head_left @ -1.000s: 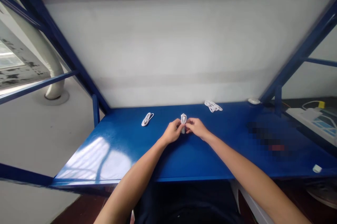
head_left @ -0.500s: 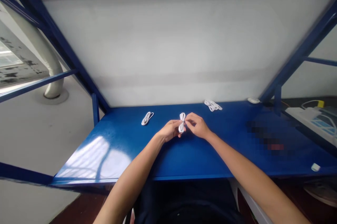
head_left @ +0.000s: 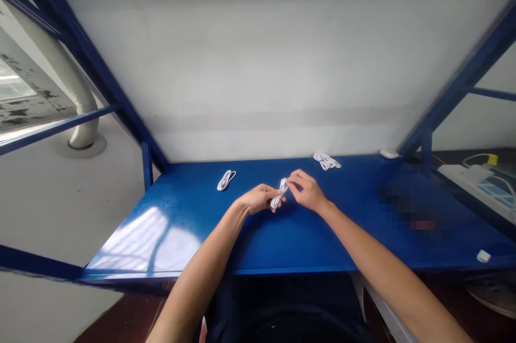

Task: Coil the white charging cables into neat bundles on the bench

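- Coiled white cable (head_left: 279, 194): you hold this small bundle between both hands, just above the middle of the blue bench (head_left: 306, 241), near its back half.
- Its long axis runs on a slant, from the lower end toward your left up to the higher end toward your right and away from you.
- Your left hand (head_left: 258, 199) has the lower end; its fingers (head_left: 269, 191) curl narrowly around the bundle from beneath and from your left side.
- Your right hand (head_left: 307, 190) meets the upper end; thumb and forefinger are pinched close together on the top of the bundle, and the other fingers stay loosely bent behind them.
- Both hands touch the cable, so neither is nearer; the left carries most of its length, while the right has only the tip.
- The bundle lies between the two sets of fingertips, with the hands almost touching across it.
- A second cable bundle (head_left: 226, 179) lies flat on the bench well off to your left, also on a slant.
- A third bundle (head_left: 327, 161) lies near the bench's back edge to your right, well apart from your right hand.
- A small white piece (head_left: 484, 256) sits at the front right corner, far from both hands.
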The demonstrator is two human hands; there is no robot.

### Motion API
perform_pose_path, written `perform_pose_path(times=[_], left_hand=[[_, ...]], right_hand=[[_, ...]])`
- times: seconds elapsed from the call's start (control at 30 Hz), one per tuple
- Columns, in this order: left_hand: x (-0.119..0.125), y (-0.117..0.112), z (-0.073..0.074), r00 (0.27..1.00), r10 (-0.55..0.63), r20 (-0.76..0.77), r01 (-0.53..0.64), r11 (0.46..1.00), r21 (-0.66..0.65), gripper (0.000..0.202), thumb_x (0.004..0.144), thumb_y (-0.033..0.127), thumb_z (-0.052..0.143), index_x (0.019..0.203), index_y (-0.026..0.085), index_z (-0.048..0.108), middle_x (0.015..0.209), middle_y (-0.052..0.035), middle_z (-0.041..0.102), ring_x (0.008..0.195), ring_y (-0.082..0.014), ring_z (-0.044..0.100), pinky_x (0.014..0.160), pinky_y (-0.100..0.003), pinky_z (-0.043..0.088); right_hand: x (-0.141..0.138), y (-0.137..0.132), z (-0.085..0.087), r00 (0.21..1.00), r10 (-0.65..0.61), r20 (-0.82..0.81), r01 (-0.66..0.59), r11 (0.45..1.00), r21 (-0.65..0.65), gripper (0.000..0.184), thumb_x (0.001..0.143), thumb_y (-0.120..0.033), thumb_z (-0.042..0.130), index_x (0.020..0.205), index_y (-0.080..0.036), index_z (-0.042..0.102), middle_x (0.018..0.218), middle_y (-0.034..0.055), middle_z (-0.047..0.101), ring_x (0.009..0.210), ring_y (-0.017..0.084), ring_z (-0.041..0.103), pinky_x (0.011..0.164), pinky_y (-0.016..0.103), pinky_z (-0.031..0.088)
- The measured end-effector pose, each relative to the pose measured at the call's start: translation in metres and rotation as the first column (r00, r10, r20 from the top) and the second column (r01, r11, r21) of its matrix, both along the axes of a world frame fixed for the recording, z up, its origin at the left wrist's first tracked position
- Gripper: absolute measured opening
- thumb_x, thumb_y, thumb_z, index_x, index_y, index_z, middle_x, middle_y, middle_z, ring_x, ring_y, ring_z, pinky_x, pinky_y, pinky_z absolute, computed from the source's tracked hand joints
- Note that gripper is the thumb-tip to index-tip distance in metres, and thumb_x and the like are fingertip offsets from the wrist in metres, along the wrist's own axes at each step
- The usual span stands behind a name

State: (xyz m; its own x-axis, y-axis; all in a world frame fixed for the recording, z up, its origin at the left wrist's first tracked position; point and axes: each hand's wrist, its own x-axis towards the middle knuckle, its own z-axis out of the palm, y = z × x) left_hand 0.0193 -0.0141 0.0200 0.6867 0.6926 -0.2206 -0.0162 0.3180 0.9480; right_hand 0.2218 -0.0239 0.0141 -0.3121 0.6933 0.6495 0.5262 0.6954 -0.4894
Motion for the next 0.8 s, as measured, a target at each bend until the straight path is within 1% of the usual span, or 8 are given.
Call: perform_pose_path(times=[0.13,0.27,0.33,0.4,0.5,0.63,0.7,0.8], left_hand=[[-0.006,-0.001,0.004,0.991,-0.072,-0.110,0.076,0.997,0.031,0.042,0.068,0.048,0.074,0.081,0.008,0.072,0.067,-0.0073,0.066,0.060,-0.0145,0.059,0.062,-0.030,0.049],[-0.003,-0.002,0.002,0.958,-0.094,-0.269,0.128,0.985,0.113,0.040,0.064,0.048,0.075,0.077,0.010,0.073,0.062,-0.0054,0.066,0.055,-0.0151,0.058,0.058,-0.028,0.047],[-0.003,-0.002,0.000,0.935,-0.053,-0.350,0.141,0.963,0.230,0.038,0.068,0.049,0.071,0.075,0.012,0.073,0.061,-0.0047,0.066,0.053,-0.0147,0.057,0.054,-0.026,0.043],[-0.006,0.001,0.000,0.888,0.078,-0.454,0.123,0.909,0.397,0.037,0.074,0.049,0.065,0.068,0.013,0.072,0.058,-0.0037,0.064,0.050,-0.0137,0.055,0.051,-0.024,0.039],[-0.019,0.010,0.003,0.664,0.408,-0.627,0.093,0.786,0.611,0.037,0.079,0.041,0.060,0.058,0.012,0.067,0.051,-0.0049,0.060,0.049,-0.0149,0.054,0.050,-0.024,0.036],[-0.041,0.025,0.008,0.174,0.683,-0.709,0.216,0.676,0.705,0.028,0.086,0.023,0.047,0.077,0.009,0.069,0.078,-0.0159,0.069,0.075,-0.0240,0.065,0.064,-0.028,0.044],[-0.051,0.029,0.009,0.078,0.717,-0.693,0.320,0.640,0.698,0.027,0.086,0.016,0.043,0.085,0.010,0.069,0.090,-0.0178,0.069,0.087,-0.0253,0.064,0.073,-0.030,0.046],[-0.058,0.026,0.010,0.036,0.731,-0.681,0.393,0.616,0.683,0.029,0.088,0.014,0.040,0.090,0.012,0.069,0.093,-0.0172,0.068,0.092,-0.0262,0.063,0.078,-0.032,0.046]], right_hand=[[-0.004,-0.006,0.003,0.994,-0.012,0.111,0.008,0.999,0.031,0.019,0.087,-0.019,0.047,0.088,-0.024,0.065,0.091,0.0076,0.062,0.084,0.020,0.058,0.076,0.032,0.048],[-0.002,-0.005,0.011,0.991,-0.099,0.090,0.091,0.992,0.088,0.019,0.087,-0.017,0.045,0.087,-0.023,0.063,0.089,0.0079,0.061,0.082,0.020,0.057,0.074,0.030,0.046],[0.009,-0.001,0.016,0.981,-0.183,0.059,0.177,0.980,0.096,0.018,0.087,-0.018,0.045,0.086,-0.021,0.063,0.088,0.0078,0.061,0.077,0.019,0.057,0.070,0.029,0.046],[0.029,0.006,0.019,0.955,-0.289,0.068,0.283,0.956,0.079,0.016,0.085,-0.019,0.047,0.084,-0.020,0.062,0.084,0.0072,0.061,0.072,0.018,0.056,0.068,0.029,0.044],[0.079,0.014,0.017,0.860,-0.467,0.206,0.477,0.879,0.000,0.013,0.082,-0.020,0.049,0.078,-0.020,0.062,0.078,0.0062,0.061,0.069,0.019,0.055,0.065,0.029,0.042],[0.149,0.016,0.004,0.670,-0.572,0.474,0.694,0.709,-0.125,0.017,0.082,-0.023,0.048,0.082,-0.019,0.065,0.078,0.0069,0.062,0.070,0.019,0.056,0.062,0.028,0.039],[0.171,0.016,-0.002,0.629,-0.547,0.553,0.721,0.676,-0.151,0.018,0.082,-0.022,0.048,0.084,-0.018,0.066,0.083,0.0079,0.063,0.076,0.021,0.058,0.065,0.028,0.040],[0.183,0.014,-0.008,0.575,-0.526,0.627,0.751,0.643,-0.150,0.020,0.083,-0.022,0.047,0.085,-0.017,0.066,0.087,0.0112,0.063,0.083,0.024,0.058,0.071,0.031,0.042]])
